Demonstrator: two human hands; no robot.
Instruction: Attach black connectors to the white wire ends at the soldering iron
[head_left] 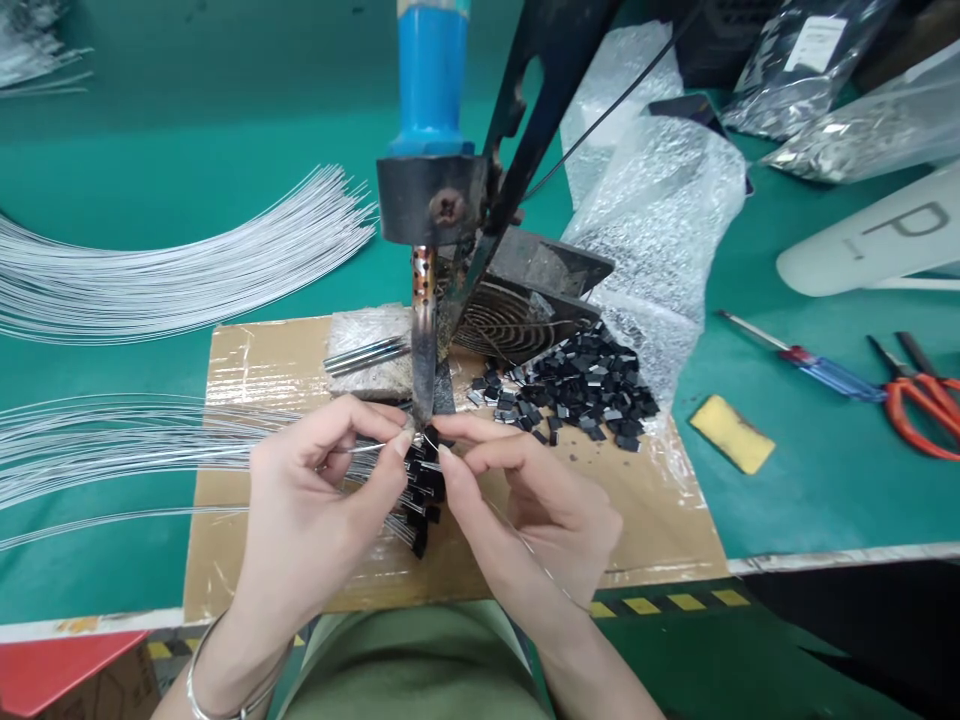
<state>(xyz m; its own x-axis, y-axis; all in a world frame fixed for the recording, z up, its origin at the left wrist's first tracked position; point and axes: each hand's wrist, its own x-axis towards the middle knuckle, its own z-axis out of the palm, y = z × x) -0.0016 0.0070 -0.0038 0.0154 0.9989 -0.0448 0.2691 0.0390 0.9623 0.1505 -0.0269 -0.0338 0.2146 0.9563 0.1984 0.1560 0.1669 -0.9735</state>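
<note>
A soldering iron (424,330) with a blue handle is clamped upright, its tip pointing down between my hands. Just left of the tip, my left hand (326,500) pinches a thin white wire between thumb and forefinger. On the other side, my right hand (529,490) is closed in a pinch on a strand of solder wire (529,545), which trails across the palm toward the wrist. The fingertips of both hands meet close under the iron's tip, and the exact joint is too small to make out. Beneath them lie several wires ending in black connectors (418,535).
Cardboard (645,520) covers the work spot. A pile of small black parts (592,385) lies right of the iron's stand (517,110). A bundle of white wires (187,265) rests at left. A yellow sponge (731,433), screwdriver (832,370) and red-handled scissors (919,405) are at right.
</note>
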